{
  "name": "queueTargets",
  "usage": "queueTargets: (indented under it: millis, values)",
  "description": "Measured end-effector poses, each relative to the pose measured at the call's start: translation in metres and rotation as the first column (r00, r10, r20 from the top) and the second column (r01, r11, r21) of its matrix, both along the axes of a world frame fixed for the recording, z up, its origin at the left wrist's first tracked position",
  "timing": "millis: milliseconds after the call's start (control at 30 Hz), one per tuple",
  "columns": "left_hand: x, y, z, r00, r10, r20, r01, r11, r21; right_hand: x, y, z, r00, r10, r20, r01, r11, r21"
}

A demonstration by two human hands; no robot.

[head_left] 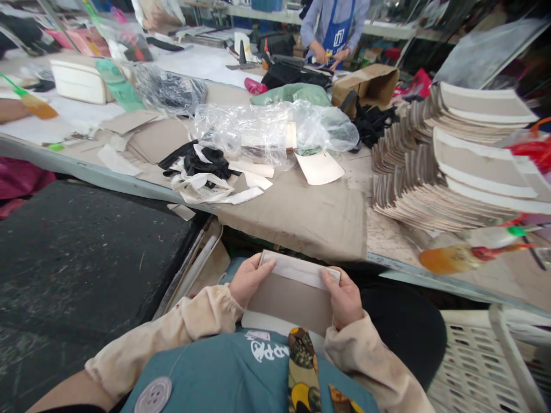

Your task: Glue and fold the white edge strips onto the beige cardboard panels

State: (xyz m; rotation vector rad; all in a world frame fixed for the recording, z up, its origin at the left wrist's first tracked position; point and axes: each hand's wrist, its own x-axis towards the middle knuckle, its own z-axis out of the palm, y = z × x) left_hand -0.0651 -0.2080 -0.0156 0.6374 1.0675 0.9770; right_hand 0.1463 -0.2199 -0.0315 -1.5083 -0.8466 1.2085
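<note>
Two hands are seen in the head view, both closed on one flat card panel held low over the lap, just short of the near edge of the table. The panel is grey-brown with a white band along its top edge. The left hand grips the upper left corner, fingers clamped on the panel, thumb laid on the white band. The right hand grips the upper right corner, its fingers likewise shut on the panel. On the table, right of the hands, a fanned stack of similar panels is piled. Crumpled clear plastic bags and black fabric scraps lie further back. A glue bottle lies at the table's near edge. Another person in a blue apron is at work at the far side.
</note>
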Motion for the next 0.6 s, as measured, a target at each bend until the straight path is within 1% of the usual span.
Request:
queueTargets:
  millis: [167, 433, 600]
  values:
    - [0.000, -0.005, -0.001, 0.999, 0.037, 0.007, -0.037, 0.997, -0.068, -0.001, -0.007, 0.004, 1.000, 0.015, -0.008, -0.015, 1.000, 0.005]
    - [0.000, -0.008, 0.001, 0.996, 0.059, 0.060, -0.056, 0.997, -0.045, 0.000, -0.011, 0.003, 1.000, 0.000, -0.012, 0.001, 0.999, 0.039]
    - [-0.001, -0.007, -0.001, 0.995, 0.057, 0.075, -0.055, 0.998, -0.032, 0.000, -0.009, 0.004, 1.000, -0.005, 0.021, 0.004, 0.997, 0.071]
